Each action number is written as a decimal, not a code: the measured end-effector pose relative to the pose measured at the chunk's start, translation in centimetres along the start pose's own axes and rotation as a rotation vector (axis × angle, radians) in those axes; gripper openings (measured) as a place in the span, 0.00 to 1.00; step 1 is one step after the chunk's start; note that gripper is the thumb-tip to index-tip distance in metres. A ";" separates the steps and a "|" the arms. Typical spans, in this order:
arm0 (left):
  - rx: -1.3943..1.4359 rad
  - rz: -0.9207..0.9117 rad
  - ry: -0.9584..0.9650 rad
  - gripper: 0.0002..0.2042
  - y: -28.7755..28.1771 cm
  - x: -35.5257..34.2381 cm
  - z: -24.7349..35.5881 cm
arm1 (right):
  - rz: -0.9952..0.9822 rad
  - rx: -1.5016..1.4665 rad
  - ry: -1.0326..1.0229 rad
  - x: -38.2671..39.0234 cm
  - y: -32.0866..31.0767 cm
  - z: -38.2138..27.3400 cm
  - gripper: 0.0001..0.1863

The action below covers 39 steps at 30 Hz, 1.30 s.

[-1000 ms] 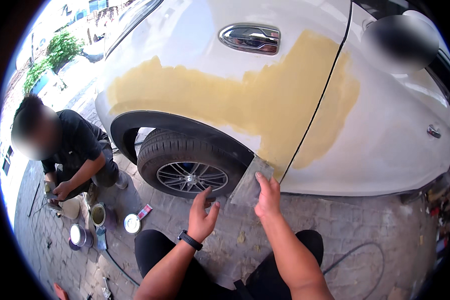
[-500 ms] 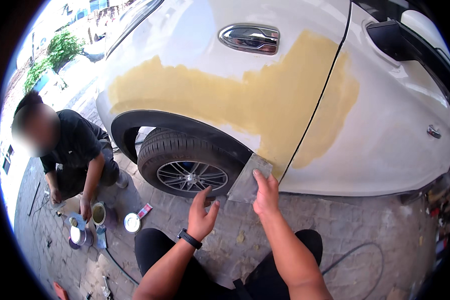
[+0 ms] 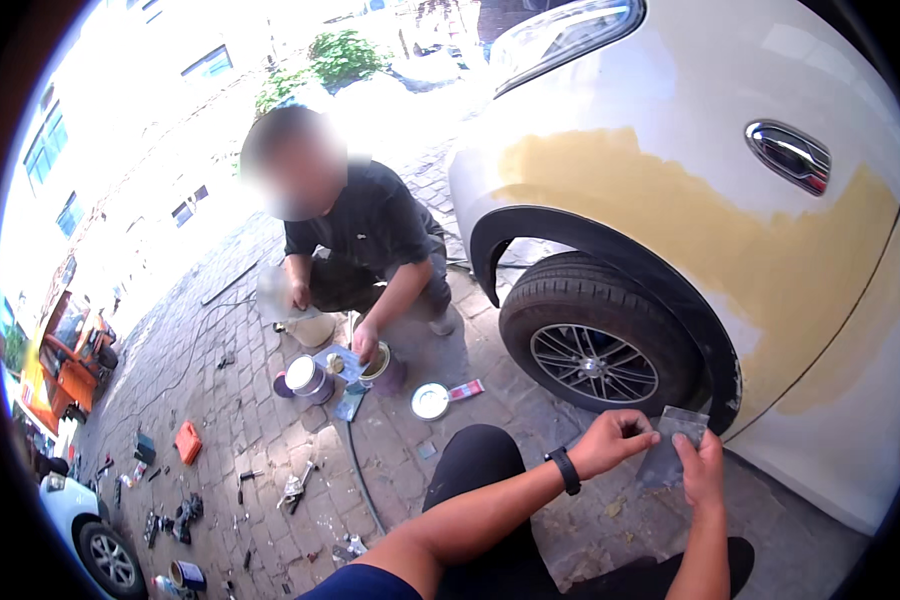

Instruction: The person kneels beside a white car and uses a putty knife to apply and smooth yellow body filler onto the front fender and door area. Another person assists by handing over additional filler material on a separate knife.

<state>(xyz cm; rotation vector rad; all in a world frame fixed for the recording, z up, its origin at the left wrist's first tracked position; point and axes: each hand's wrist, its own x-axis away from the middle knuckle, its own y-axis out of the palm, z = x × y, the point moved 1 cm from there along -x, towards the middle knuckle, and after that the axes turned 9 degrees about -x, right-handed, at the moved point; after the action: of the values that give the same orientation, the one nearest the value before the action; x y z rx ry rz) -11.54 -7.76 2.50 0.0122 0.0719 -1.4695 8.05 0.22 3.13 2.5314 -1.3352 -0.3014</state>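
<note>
Grey paving, head view: small blocks cover the outdoor ground, strewn with tools, cans and a dark hose.
Surroundings: a green shrub stands in glare at the top; an orange vehicle is at far left, a pale car below it.
Co-worker: a person in dark clothes squats by the cans, one hand at an open can beside a white-topped one.
Hidden or cut off: the white car runs out of view at right; the far buildings are washed out; the right hand's fingers behind the sheet are mostly covered.
Clear sheet: flat, thin, see-through and smudged, tilted in front of the person, near the front wheel.
Right hand: pinches the sheet, thumb against its near face.
Left hand: thumb and forefinger drawn together at the sheet's left edge; I cannot tell whether they grip it. A black watch circles the wrist.
Car body: glossy white paint, a matt yellow patch with ragged edges, a rounded chrome trim.
Wheel: ribbed black rubber around slim silver spokes.
</note>
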 end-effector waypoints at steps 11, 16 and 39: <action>0.407 0.229 -0.109 0.13 -3.1 -0.6 -0.5 | -0.226 0.476 0.191 2.2 0.7 -2.3 0.10; 0.235 0.244 -0.078 0.33 -2.0 0.6 -1.0 | -0.062 0.878 0.110 3.7 0.1 -3.4 0.19; 0.423 0.228 -0.169 0.06 3.3 1.0 -1.1 | 0.054 0.141 0.049 3.2 -0.5 2.9 0.22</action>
<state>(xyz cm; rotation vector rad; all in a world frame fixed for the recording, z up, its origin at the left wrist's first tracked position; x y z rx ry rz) -8.20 -8.36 1.20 0.2325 -0.3671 -1.2306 9.32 -2.60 0.00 2.5924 -1.4502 -0.1380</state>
